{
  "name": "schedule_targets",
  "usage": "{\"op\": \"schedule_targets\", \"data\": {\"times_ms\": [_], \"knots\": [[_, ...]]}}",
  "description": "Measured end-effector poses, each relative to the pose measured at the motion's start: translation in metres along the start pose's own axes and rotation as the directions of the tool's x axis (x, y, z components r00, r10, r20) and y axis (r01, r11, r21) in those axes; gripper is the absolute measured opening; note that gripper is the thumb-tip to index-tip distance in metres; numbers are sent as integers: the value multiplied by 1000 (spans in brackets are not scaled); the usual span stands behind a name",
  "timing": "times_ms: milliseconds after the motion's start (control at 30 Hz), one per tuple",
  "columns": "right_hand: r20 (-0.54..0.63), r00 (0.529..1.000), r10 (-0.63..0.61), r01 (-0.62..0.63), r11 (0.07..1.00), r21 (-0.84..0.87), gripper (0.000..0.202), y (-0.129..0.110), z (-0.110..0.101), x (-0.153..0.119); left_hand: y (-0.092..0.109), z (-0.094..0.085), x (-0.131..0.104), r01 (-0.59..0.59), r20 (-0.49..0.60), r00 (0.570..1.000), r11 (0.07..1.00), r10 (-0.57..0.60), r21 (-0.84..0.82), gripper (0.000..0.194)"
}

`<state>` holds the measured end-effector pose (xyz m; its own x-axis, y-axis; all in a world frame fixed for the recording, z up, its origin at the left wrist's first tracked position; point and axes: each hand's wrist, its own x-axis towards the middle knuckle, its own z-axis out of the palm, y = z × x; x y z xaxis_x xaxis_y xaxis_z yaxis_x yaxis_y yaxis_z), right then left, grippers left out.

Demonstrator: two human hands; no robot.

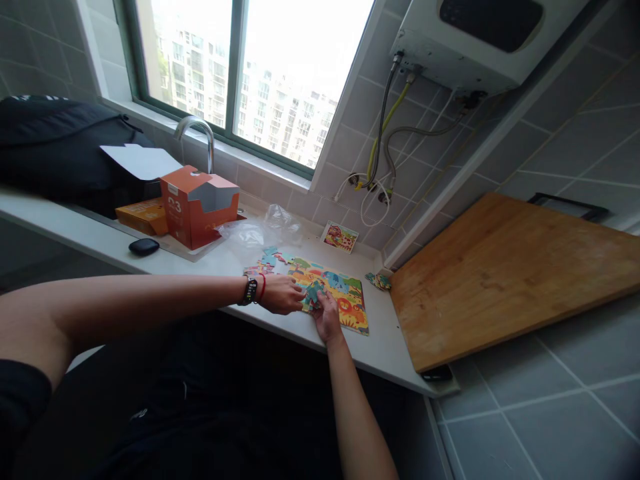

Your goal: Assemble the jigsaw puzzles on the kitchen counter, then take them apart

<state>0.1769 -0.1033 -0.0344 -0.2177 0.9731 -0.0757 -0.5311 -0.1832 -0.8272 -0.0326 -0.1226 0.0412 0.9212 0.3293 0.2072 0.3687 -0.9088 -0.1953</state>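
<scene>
Over the animal jigsaw puzzle [345, 283] on the counter, my right hand [327, 319] is closed on a few green-blue puzzle pieces [315, 292]. My left hand [281, 294], with a dark watch and a red cord at the wrist, reaches in from the left. Its fingers are bent together, the tips at the edge of those pieces; what they grip is hidden. The puzzle's right part shows lions and an elephant, fitted together. Loose pink and blue pieces [260, 267] lie left of it. Another small pile of puzzle pieces [379, 281] sits to its right.
Clear plastic bags [265, 227] lie behind the loose pieces, beside an open orange box [200, 210]. A black oval case [144, 247] rests near the counter's front edge. A small picture card [339, 237] leans at the wall. The wooden board [510, 280] borders the right side.
</scene>
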Motion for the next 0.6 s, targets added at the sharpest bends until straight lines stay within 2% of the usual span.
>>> {"op": "schedule_targets", "data": {"times_ms": [67, 100, 133, 200, 233, 333, 367, 433, 533, 600], "knots": [[-20, 1000, 6, -6, 1000, 1, 36, -1, 0, -1, -14, 1, -24, 64, 31, 997, 998, -64, 10, 6], [-24, 1000, 10, -10, 1000, 3, 37, -1, 0, -1, -23, 2, -36, 122, 49, 991, 992, -123, 14, 19], [-24, 1000, 14, -14, 1000, 3, 37, 0, 0, -1, -31, 2, -48, 238, 106, 966, 971, -236, -5, 40], [-23, 1000, 17, -17, 1000, -5, 37, 0, -1, -1, -46, 3, -68, 466, 232, 863, 884, -449, -22, 83], [-26, 1000, 15, -15, 1000, -10, 37, 0, -1, -1, -52, 4, -76, 546, 298, 804, 837, -514, -30, 100], [-38, 999, 12, -12, 1000, -17, 39, 1, -1, 0, -63, 8, -92, 699, 482, 650, 711, -587, -75, 132], [-37, 999, 13, -14, 1000, -16, 41, 0, -1, -1, -65, 10, -94, 729, 518, 618, 679, -592, -93, 135], [-32, 999, 17, -17, 1000, -14, 42, 0, -1, -1, -67, 14, -95, 761, 544, 589, 637, -597, -125, 134], [-27, 1000, 13, -14, 1000, -21, 40, -1, -1, -2, -69, 17, -91, 765, 546, 590, 628, -596, -142, 121], [-19, 1000, 9, -10, 1000, -29, 39, 0, -1, -3, -70, 17, -87, 765, 545, 587, 630, -599, -132, 119]]}}
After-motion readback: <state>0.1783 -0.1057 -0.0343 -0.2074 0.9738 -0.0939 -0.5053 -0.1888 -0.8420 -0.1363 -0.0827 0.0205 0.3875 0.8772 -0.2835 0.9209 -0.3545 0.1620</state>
